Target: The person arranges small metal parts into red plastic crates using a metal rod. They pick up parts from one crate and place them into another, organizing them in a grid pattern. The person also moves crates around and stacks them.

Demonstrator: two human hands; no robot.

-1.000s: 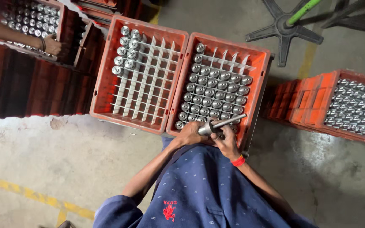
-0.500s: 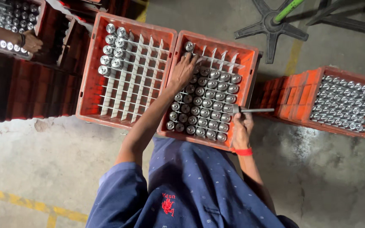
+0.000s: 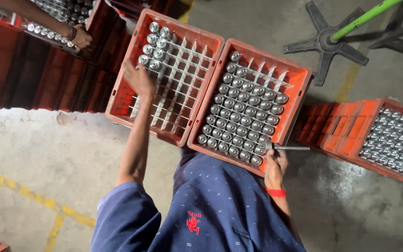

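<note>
Head view shows my left hand [image 3: 139,80] reaching over the left crate [image 3: 117,100], near its far left corner by the metal cylinders [image 3: 156,44]; its grip I cannot tell. My right hand [image 3: 275,164] is closed around a metal rod [image 3: 289,148] at the near edge of the fuller right crate [image 3: 299,93]. I judge cylinders are being moved between crates.

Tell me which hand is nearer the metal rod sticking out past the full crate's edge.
Right. The right hand grips the metal rod at the full crate's near corner. The left hand is far off, over the mostly empty crate.

A black star-shaped base [image 3: 325,43] with a green pole [image 3: 364,17] stands on grey floor [image 3: 47,154].
</note>
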